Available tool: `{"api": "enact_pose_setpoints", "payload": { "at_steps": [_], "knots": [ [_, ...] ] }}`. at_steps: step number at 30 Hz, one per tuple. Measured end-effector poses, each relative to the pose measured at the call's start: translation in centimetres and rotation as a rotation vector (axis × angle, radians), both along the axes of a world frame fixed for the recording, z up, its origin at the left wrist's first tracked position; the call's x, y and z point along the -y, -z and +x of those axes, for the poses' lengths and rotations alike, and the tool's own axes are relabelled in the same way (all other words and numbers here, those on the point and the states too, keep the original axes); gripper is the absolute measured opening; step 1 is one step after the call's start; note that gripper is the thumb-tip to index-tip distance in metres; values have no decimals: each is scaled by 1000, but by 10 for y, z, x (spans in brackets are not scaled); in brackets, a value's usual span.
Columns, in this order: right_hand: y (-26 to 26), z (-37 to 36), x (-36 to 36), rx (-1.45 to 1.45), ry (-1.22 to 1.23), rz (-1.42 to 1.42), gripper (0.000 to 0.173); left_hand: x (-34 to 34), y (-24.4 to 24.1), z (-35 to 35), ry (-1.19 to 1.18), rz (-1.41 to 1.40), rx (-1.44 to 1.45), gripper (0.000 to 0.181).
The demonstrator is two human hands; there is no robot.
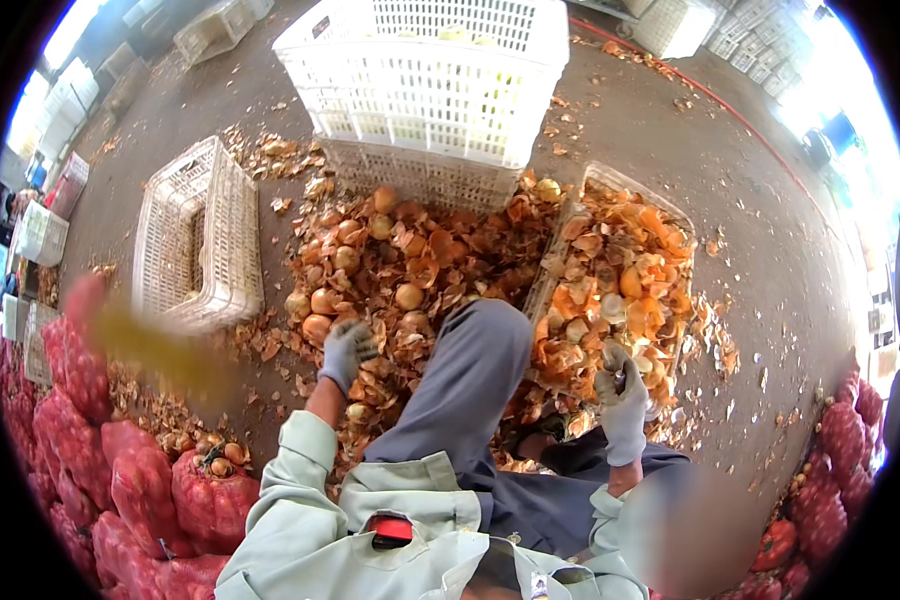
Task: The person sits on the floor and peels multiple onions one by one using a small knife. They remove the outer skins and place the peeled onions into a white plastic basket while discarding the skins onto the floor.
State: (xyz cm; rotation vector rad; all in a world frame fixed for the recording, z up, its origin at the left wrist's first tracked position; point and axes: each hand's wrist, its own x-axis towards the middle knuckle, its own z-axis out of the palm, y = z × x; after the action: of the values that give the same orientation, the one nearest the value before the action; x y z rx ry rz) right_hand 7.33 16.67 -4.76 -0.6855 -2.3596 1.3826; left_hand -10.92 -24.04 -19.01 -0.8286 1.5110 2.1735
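My left hand [347, 351], in a pale work glove, is over the left side of a heap of onions and loose skins [450, 255]. Its fingers look apart, and nothing shows in them. A brown onion [317, 328] lies right beside it. My gloved right hand [621, 409] is closed around a small metal tool [619, 381], perhaps a knife; most of it is hidden by the fingers. That hand is over the near end of a plastic crate [551, 281] heaped with onion skins and some pale onions [613, 307]. My bent knee [487, 337] rises between the two hands.
Ahead, a white slatted crate [420, 97] with pale onions in it stands on another crate [420, 169]. A further crate [199, 240] is at left. Red mesh sacks [214, 502] lie at left, more sacks [825, 457] at right. A red hose [709, 94] crosses the floor.
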Motion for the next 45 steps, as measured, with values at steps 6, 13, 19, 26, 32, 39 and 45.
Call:
{"api": "enact_pose_setpoints", "payload": {
  "at_steps": [6, 13, 19, 26, 32, 39, 45],
  "knots": [
    [-4, -31, 28, 151, -24, -113, 41, 17, 60, 63, 165, -226, 150, 53],
    [4, -45, 42, 236, 2, -216, 33, 45, 95, 59, 12, -580, -21, 36],
    [21, -45, 42, 257, -2, -231, 34, 60, 98, 88, 63, -615, -104, 30],
    [18, -46, 51, 268, 12, -200, 33, 8, 89, 58, 383, -950, -456, 23],
    [5, -44, 56, 297, 103, -200, 34, -47, 115, 7, 551, -1011, -705, 31],
    [9, -29, 49, 251, 132, -99, 34, -92, 148, 21, 761, -1278, -326, 96],
    [21, -20, 45, 264, 160, -105, 33, -88, 104, 22, 1001, -1192, -146, 101]
  ]
}}
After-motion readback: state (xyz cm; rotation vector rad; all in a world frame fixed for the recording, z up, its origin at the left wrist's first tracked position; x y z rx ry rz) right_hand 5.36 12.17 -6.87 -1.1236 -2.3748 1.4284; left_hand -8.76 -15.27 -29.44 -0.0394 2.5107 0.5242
